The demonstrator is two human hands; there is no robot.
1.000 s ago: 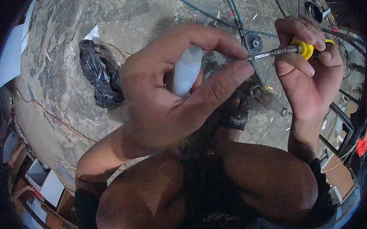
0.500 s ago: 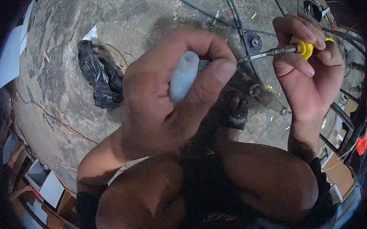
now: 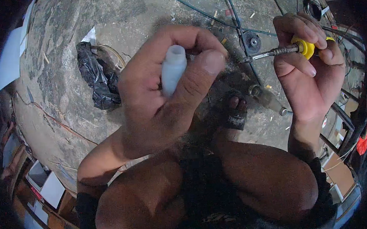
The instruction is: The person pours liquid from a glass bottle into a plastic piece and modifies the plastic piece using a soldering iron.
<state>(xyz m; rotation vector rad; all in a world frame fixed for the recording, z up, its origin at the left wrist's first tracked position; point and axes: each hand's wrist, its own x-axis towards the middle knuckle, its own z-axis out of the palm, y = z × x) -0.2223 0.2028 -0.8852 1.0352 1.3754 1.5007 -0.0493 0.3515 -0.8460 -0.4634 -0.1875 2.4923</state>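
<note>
My left hand (image 3: 166,86) is closed round a small, pale, translucent plastic bottle (image 3: 174,70), whose uncapped neck points up towards me. The thumb and index finger of that hand come close together beside the bottle; whether something small sits between them is hidden. On the right, my right hand (image 3: 310,64) grips the yellow handle of a soldering iron (image 3: 279,51). Its metal shaft reaches left, and the darkened tip stands in the air a short way from my left fingertips, apart from them.
On the concrete floor (image 3: 63,74) lie a crumpled black plastic bag (image 3: 98,77), a clear glass bottle (image 3: 268,99) and a round dark disc (image 3: 252,42). Cables (image 3: 203,12) cross the far side. My sandalled foot (image 3: 235,114) is below my hands. A red bag (image 3: 363,141) hangs at right.
My left hand has shifted left with the plastic bottle, away from the soldering iron's tip, and the bottle stands more upright. My right hand has hardly moved.
</note>
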